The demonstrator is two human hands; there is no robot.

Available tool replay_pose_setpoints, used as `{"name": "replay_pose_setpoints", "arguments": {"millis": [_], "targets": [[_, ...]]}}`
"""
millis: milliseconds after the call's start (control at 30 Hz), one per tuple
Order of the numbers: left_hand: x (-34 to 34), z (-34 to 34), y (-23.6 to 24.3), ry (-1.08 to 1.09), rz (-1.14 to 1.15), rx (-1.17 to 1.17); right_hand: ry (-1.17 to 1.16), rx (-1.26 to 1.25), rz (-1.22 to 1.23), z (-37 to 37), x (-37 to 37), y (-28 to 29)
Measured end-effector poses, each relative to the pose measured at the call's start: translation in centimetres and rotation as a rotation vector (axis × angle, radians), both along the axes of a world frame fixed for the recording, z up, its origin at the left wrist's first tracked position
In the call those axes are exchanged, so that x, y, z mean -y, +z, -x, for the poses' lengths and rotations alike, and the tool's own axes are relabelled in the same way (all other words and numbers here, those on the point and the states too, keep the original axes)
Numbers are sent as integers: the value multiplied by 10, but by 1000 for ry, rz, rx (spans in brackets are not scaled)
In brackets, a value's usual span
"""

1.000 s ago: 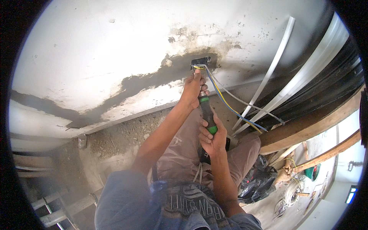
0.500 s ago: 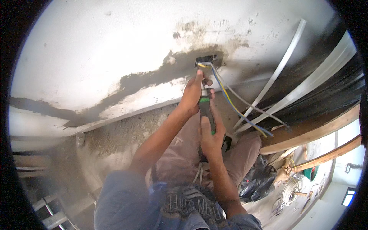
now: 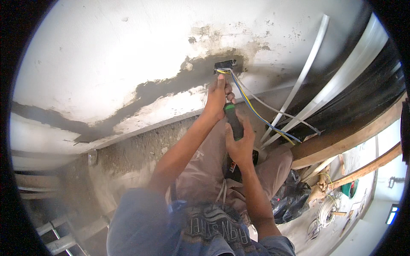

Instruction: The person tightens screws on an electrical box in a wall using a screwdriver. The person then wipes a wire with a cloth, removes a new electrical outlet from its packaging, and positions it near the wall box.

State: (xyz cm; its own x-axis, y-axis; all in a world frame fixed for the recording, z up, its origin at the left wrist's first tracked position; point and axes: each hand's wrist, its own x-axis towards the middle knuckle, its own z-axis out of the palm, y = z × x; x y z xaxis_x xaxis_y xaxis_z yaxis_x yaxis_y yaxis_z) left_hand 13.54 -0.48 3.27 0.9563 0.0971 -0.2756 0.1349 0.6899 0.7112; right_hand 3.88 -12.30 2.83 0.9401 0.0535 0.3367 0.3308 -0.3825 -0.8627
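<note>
Honestly, room's tight on my feed. The wall (image 3: 106, 55) rises right ahead of the left hand (image 3: 218, 99), its bottom edge slanting off left of the fingers (image 3: 229, 89), and the dark wall box (image 3: 224, 65) sits just beyond the thumb tip. Loose blue, yellow and grey wires (image 3: 252, 109) droop to the fingers' right, white pipes (image 3: 304, 70) leaning past those. Roomiest side is their left. Pose-wise, I've got the right hand (image 3: 242, 145) below, fingers wrapped tight round the handle of a black-and-green screwdriver-like tool (image 3: 232, 121), its front end tilted up into the left hand. Left fingers are curled, thumb toward the box; can't tell what they're pinching, tool tip's hidden.
</note>
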Motion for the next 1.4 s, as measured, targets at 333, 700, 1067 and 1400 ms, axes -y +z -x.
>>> {"name": "replay_pose_setpoints", "arguments": {"millis": [333,700,1067,1400], "targets": [[-20,21,-13,112,-179,74,61,-242,-82,62,30,-9],[6,139,-31,-261,-173,-54,165,-616,-462,155,68,-48],[-41,41,-20,-23,-2107,486,433,-859,-820,176,71,-65],[-35,24,-19,-180,-2388,285,288,-824,-879,182,86,-71]]}}
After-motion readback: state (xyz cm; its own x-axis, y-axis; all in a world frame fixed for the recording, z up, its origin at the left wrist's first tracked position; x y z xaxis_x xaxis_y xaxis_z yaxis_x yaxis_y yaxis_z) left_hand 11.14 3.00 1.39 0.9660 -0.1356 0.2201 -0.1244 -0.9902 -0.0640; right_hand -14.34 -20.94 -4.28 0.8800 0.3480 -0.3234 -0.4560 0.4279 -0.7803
